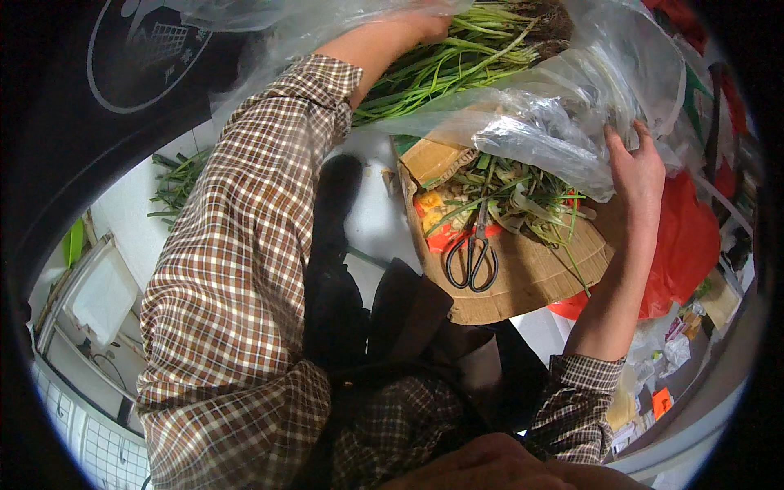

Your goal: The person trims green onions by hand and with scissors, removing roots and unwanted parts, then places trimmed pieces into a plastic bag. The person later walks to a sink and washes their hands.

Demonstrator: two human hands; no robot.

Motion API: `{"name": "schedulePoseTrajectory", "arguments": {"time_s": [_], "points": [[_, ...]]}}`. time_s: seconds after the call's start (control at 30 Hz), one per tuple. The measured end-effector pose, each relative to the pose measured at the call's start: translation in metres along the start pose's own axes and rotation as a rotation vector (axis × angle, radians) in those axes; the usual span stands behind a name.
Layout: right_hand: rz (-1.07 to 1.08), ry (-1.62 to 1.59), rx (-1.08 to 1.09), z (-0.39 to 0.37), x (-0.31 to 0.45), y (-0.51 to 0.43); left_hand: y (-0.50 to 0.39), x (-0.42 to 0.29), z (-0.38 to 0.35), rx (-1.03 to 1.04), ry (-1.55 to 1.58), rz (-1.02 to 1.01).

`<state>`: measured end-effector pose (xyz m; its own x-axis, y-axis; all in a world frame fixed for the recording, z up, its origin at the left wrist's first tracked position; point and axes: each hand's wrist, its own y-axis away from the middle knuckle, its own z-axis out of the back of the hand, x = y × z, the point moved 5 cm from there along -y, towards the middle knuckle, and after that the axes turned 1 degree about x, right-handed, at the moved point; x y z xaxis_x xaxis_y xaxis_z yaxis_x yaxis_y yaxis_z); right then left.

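Observation:
My left hand (432,26) reaches in at the top, against a bundle of long green scallion-like stalks (456,70); plastic film and the frame's edge hide its fingers. Dark, soil-covered roots (554,27) point right. Around the stalks lies a clear plastic bag (539,116). On the bag's right side is my right hand (637,162), holding the film with thumb and finger spread. Below the bag, black-handled scissors (471,260) rest on a cardboard box piece (527,288), their blades partly under trimmed leaves and stems (520,190).
A red plastic bag (683,245) bulges beside my right forearm. Upper left stands a black bin-like container (159,67) with a printed emblem. More cut greens (177,184) lie on the white floor (131,202). Mixed litter (649,367) is at right, a white rack-like frame (101,291) at left.

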<state>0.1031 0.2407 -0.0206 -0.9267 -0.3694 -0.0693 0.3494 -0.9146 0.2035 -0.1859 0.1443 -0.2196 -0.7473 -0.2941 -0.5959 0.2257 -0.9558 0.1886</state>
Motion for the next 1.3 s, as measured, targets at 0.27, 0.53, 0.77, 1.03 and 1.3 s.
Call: {"name": "schedulePoseTrajectory", "arguments": {"time_s": [0.27, 0.53, 0.77, 1.03, 1.3], "points": [[0.017, 0.046, 0.036, -0.003, 0.0, 0.0, 0.01, -0.02, -0.051, -0.053, -0.224, -0.213], [0.018, -0.013, 0.04, -0.002, 0.002, 0.005, 0.048, -0.07, -0.057, -0.365, -0.618, -0.683], [-0.018, 0.005, 0.112, -0.005, 0.003, 0.008, 0.036, -0.05, -0.083, -0.186, -0.753, -0.441], [0.009, -0.012, 0.114, -0.008, 0.002, 0.01, 0.009, -0.02, -0.119, 0.037, -0.866, -0.28], [0.001, -0.005, 0.146, -0.01, 0.003, 0.014, 0.023, -0.041, -0.115, 0.08, -0.813, -0.211]]}}
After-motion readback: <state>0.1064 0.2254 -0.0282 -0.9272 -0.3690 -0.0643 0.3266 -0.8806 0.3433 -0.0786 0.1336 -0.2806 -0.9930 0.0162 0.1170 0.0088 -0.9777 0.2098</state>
